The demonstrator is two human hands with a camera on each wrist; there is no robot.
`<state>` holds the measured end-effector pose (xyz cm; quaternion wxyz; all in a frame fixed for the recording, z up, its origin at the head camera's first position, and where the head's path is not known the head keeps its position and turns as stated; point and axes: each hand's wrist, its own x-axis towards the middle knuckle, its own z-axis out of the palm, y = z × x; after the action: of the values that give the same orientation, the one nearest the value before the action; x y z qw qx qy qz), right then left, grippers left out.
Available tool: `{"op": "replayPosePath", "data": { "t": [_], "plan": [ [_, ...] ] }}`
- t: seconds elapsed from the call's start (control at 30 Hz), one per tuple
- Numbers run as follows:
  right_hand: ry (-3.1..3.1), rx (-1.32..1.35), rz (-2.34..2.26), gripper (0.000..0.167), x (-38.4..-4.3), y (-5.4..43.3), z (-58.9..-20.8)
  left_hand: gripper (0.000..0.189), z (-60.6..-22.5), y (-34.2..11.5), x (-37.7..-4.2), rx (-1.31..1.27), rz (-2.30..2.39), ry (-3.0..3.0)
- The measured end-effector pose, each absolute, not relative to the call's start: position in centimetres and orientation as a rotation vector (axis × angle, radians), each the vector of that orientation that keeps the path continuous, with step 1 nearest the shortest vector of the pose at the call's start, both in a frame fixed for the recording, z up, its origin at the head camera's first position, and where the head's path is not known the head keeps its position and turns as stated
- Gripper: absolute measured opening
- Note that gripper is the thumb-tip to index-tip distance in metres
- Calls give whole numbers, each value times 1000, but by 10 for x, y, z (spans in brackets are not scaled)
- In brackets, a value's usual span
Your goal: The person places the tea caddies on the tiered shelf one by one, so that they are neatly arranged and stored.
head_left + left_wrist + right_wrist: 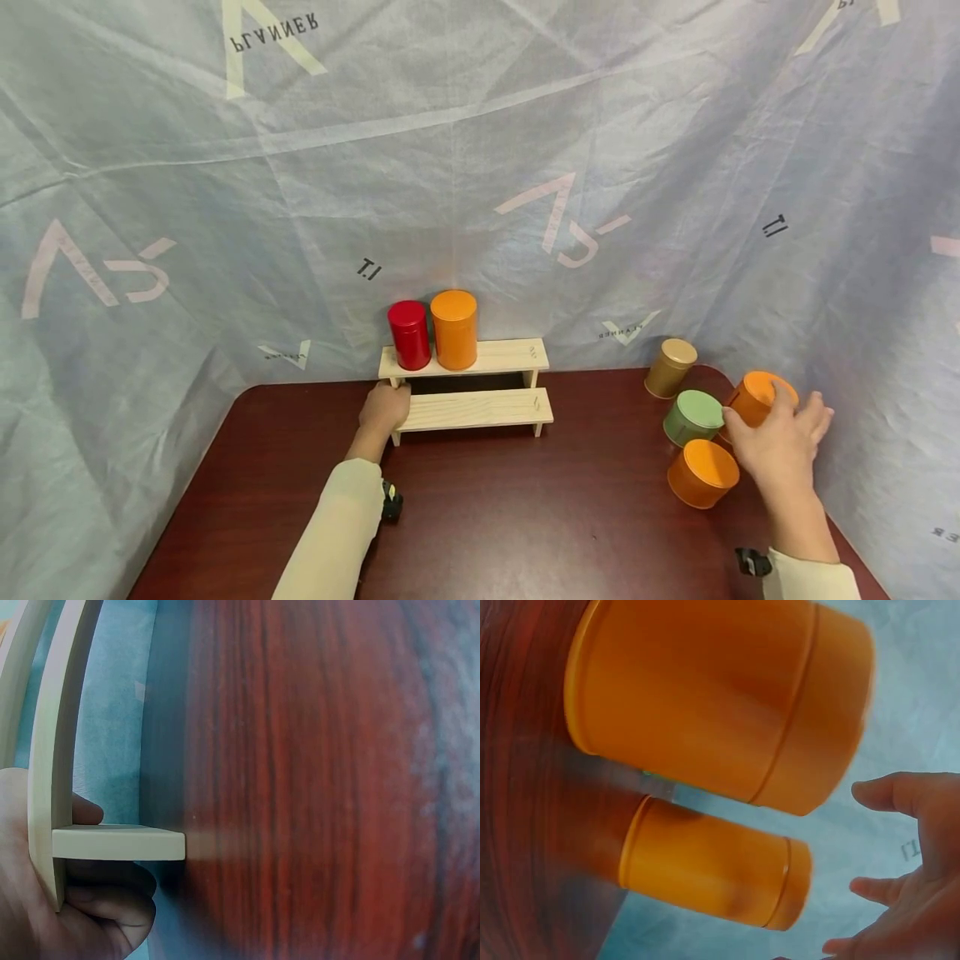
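Note:
A two-step wooden stand (pixel 472 409) is at the back of the table, and my left hand (pixel 385 407) grips its left end. The left wrist view shows curled fingers (pixel 120 907) round the stand's side, by a leg. Over at the right, my right hand (pixel 780 437) has its fingers spread beside the rear orange tin (pixel 748 402). In the right wrist view this tin (pixel 712 862) stands a little apart from the fingertips. Closer to the front is another orange tin (pixel 702 475), with a green tin (pixel 692 421) just behind it.
On the stand's upper step are a red tin (pixel 409 337) and a taller orange tin (pixel 455 333). A gold tin (pixel 670 372) stands at the table's back right. Grey printed cloth (pixel 450 183) hangs behind and beside the dark red table (pixel 525 517).

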<state>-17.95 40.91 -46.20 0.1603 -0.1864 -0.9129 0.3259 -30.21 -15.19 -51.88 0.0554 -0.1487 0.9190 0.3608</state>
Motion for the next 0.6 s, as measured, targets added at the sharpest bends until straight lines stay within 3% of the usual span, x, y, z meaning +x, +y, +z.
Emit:
{"op": "replayPosePath", "data": {
  "t": [0.6],
  "plan": [
    [-2550,-655,1160,87,-197,432,-483,66,-519,-153,-304,-446,1074,2808]
  ]
}}
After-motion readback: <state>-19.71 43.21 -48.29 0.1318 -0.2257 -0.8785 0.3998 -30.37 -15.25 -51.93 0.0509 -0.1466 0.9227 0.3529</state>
